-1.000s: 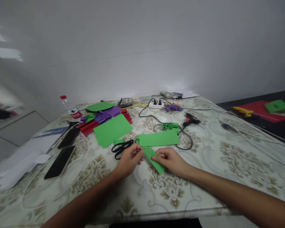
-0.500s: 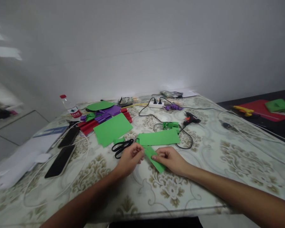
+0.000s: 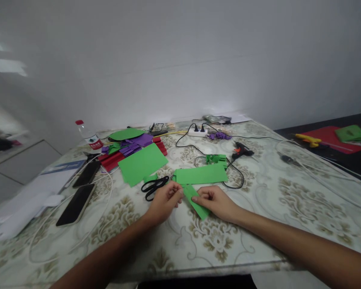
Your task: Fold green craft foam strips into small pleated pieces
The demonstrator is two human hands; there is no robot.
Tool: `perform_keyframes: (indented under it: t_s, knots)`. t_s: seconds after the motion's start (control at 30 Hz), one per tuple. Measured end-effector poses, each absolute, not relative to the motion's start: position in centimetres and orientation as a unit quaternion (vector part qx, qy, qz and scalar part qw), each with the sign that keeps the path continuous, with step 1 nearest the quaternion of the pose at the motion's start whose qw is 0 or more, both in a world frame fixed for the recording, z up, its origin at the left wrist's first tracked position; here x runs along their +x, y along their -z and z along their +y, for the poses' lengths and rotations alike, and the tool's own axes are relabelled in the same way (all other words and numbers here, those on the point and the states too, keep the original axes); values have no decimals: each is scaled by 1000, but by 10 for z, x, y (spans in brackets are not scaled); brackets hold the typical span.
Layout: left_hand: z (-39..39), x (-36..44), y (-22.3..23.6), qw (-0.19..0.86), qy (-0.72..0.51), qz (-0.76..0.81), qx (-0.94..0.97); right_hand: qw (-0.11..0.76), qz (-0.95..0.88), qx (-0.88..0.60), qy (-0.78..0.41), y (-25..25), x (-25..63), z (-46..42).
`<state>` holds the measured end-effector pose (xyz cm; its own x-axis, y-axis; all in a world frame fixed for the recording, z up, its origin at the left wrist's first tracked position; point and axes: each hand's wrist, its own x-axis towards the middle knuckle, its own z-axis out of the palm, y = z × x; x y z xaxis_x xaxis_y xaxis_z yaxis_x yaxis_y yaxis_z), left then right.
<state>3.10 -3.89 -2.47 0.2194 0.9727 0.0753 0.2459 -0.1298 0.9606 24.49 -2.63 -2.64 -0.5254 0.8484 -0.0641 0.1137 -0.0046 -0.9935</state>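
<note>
My right hand (image 3: pixel 218 203) grips a small green strip (image 3: pixel 201 211), thumb on top and fingers curled under it; the strip slants down toward me. At the strip's upper left end, my left hand (image 3: pixel 165 202) is closed in a pinch. Whatever lies between those fingertips is too small to make out. Black-handled scissors (image 3: pixel 151 187) lie just beyond my left hand, their blades partly hidden by the green pieces. A longer green rectangle (image 3: pixel 201 175) rests flat behind both hands, with a fringed green piece (image 3: pixel 217 160) past it.
Green sheets (image 3: pixel 142 163) lie over red and purple pieces at left. Two phones (image 3: pixel 76 204) and a bottle (image 3: pixel 90 136) stand further left. A black glue gun (image 3: pixel 242 151) and a white power strip (image 3: pixel 197 133) sit behind, with cables across the patterned tablecloth (image 3: pixel 252 249).
</note>
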Motion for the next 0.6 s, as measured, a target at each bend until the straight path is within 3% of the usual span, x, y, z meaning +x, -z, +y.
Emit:
perform_keyframes:
  t_s: [0.6]
  knots:
    - [-38, 31, 25, 440, -398, 483, 645, 302, -655, -362, -590, 30, 246, -25]
